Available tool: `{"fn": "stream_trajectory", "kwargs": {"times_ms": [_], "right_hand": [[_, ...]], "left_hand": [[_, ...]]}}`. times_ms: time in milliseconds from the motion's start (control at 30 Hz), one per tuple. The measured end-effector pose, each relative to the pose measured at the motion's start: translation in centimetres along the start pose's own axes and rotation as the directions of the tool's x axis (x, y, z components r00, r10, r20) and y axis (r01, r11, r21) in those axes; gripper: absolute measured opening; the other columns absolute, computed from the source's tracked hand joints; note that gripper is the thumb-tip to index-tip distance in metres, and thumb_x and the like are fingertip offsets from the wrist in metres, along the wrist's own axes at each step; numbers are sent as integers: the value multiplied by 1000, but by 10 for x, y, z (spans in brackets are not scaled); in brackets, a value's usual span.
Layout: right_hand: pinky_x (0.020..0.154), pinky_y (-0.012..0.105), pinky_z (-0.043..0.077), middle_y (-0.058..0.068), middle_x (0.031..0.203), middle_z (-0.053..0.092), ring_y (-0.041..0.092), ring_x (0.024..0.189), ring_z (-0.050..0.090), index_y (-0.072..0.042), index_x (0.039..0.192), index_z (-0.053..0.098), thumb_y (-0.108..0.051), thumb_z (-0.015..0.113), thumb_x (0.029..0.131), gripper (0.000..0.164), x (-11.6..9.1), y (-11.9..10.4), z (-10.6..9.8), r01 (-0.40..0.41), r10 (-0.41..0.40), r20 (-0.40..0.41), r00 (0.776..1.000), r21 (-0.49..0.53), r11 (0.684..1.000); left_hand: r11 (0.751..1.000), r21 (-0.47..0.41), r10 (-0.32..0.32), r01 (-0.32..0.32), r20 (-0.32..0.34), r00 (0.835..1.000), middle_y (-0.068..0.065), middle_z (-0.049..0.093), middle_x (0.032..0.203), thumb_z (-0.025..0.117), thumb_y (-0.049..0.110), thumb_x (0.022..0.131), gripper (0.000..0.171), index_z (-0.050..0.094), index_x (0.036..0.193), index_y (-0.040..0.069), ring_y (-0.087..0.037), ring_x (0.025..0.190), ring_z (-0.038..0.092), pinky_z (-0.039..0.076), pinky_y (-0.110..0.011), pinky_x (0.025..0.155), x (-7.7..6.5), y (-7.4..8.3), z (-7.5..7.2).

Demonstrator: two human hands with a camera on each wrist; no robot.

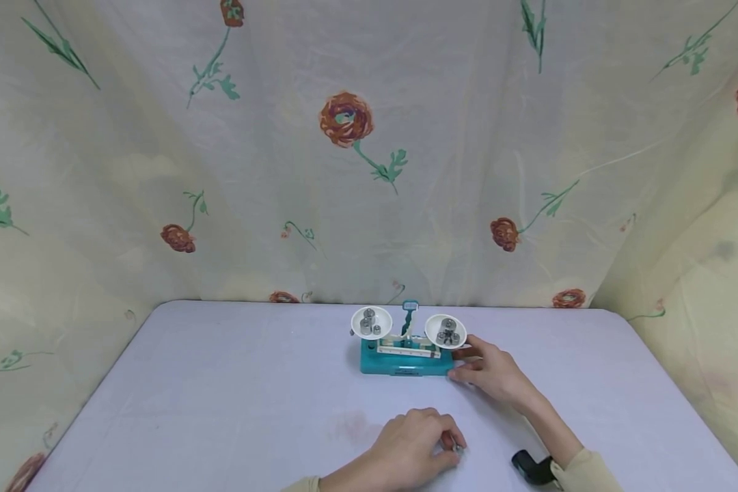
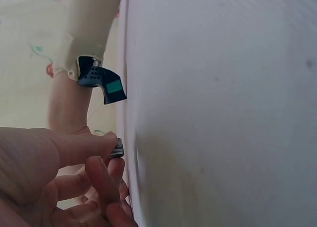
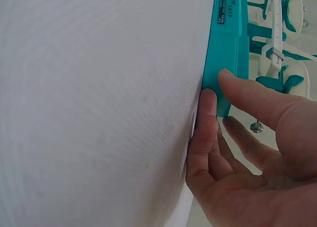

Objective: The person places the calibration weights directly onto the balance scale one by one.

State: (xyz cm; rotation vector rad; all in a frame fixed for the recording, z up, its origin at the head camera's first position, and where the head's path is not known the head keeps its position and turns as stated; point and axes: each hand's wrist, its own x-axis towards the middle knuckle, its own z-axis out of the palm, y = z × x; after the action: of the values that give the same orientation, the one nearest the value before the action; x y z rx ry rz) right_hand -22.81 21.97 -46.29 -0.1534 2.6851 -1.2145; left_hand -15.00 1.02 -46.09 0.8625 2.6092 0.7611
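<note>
A teal balance scale stands near the far edge of the table. Several metal weights lie in its left white pan, and several more weights in its right pan. My right hand holds the right end of the base; in the right wrist view the thumb lies on the teal base and the other fingers are around its end. Nearer the front, my left hand pinches a small shiny metal weight between thumb and fingers, partly hidden by them.
A black curved wrist mount sits at the right sleeve. The table has a pale cloth, and a floral curtain hangs behind it and at the sides. A round metal knob sticks out at the scale's end.
</note>
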Motion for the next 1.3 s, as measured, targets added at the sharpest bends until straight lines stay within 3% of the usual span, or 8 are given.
{"fn": "stream_trajectory", "kwargs": {"times_ms": [600,933,1100,1300], "right_hand": [[100,54,62,26,138,69,36,117,76,0,151,53,-19,82,95,66,-1,0,-1,17,-17,-1,1000,8,1000],[102,55,61,27,139,69,37,118,75,0,152,51,-18,81,96,66,-2,0,0,11,-11,1,1000,3,1000],[100,53,62,27,139,68,37,117,75,1,153,50,-19,81,96,68,-2,2,0,18,-18,6,1000,10,1000],[100,53,63,29,140,68,38,118,74,2,154,48,-19,80,97,69,-2,0,-1,27,-27,18,999,11,1000]], "left_hand": [[999,21,44,-41,-141,989,17,71,90,84,28,93,14,80,107,30,6,84,61,47,-19,65,-3,-4,-15],[1000,-3,-7,7,-167,986,18,73,95,83,28,95,13,79,107,31,1,91,64,49,-20,70,-3,-5,-33],[1000,-24,-15,10,-217,976,16,75,98,83,26,96,12,79,107,30,-4,94,67,48,-19,70,-9,-5,-47],[1000,-28,-1,-9,-325,946,8,78,105,80,25,99,14,79,113,25,-10,104,71,51,-19,74,-15,-6,-72]]}}
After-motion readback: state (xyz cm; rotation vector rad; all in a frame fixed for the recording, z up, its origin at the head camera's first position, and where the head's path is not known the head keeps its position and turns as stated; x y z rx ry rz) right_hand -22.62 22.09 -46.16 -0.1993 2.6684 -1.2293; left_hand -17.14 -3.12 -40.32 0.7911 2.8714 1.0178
